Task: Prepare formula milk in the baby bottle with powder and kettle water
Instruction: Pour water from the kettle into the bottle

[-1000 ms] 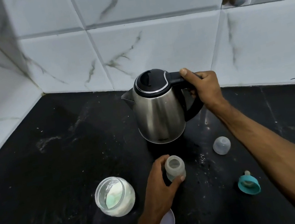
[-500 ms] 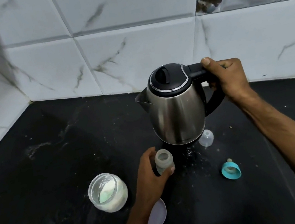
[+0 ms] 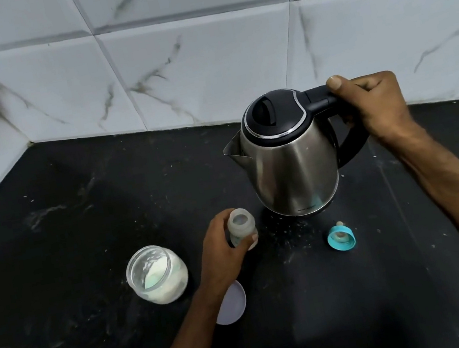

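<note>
On the black stone counter [image 3: 62, 221], tucked into a corner of white marble-look wall tiles [image 3: 203, 65], everything's laid out for the formula. Right hand [image 3: 375, 105] is wrapped around the black handle of the stainless steel kettle [image 3: 291, 169], thumb on top, lid shut, spout facing left. Can't really tell if the kettle's base is sitting on the counter or just off it.

Left hand [image 3: 224, 254] is curled round the little baby bottle [image 3: 242, 226], which stands upright with its mouth open, just in front of and left of the kettle, below the spout. Whether there's powder in it already is hard to say.

Left of that hand sits the glass jar [image 3: 157, 274] with no lid on, white powder inside. A pale round lid [image 3: 232, 303] lies flat on the counter, partly hidden under the left wrist. Over on the right, apart from the kettle, the teal bottle ring with its teat [image 3: 341, 238] lies on its own. Bits of spilled powder are scattered between the bottle and the ring.
</note>
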